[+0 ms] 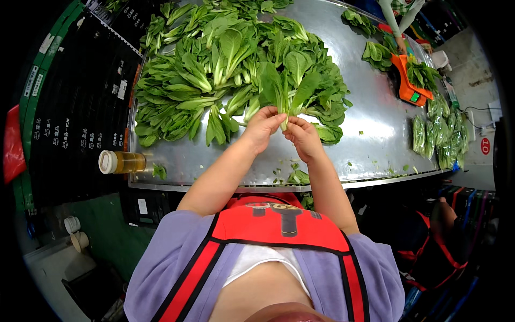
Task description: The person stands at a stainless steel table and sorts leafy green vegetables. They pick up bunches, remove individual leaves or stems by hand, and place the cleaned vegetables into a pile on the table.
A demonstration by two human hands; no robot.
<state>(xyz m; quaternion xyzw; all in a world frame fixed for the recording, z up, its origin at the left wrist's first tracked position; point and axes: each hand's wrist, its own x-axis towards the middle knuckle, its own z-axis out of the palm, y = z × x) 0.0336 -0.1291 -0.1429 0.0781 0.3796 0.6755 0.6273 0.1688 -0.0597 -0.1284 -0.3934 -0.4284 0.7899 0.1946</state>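
Note:
My left hand grips the lower stalks of a leafy green resembling choy sum. My right hand pinches the same plant close to its base, fingertips almost meeting the left ones. Its leaves fan upward, away from me. Behind it spreads a big heap of the same greens on a stainless-steel table, partly hidden by the held plant. Below my right hand, by the front edge, lie a loose leaf and small green scraps.
A lidded bottle of amber liquid lies at the table's left end. On the right are an orange scale with greens on it and bagged greens. Another person's arm reaches in there. Black crates are stacked left.

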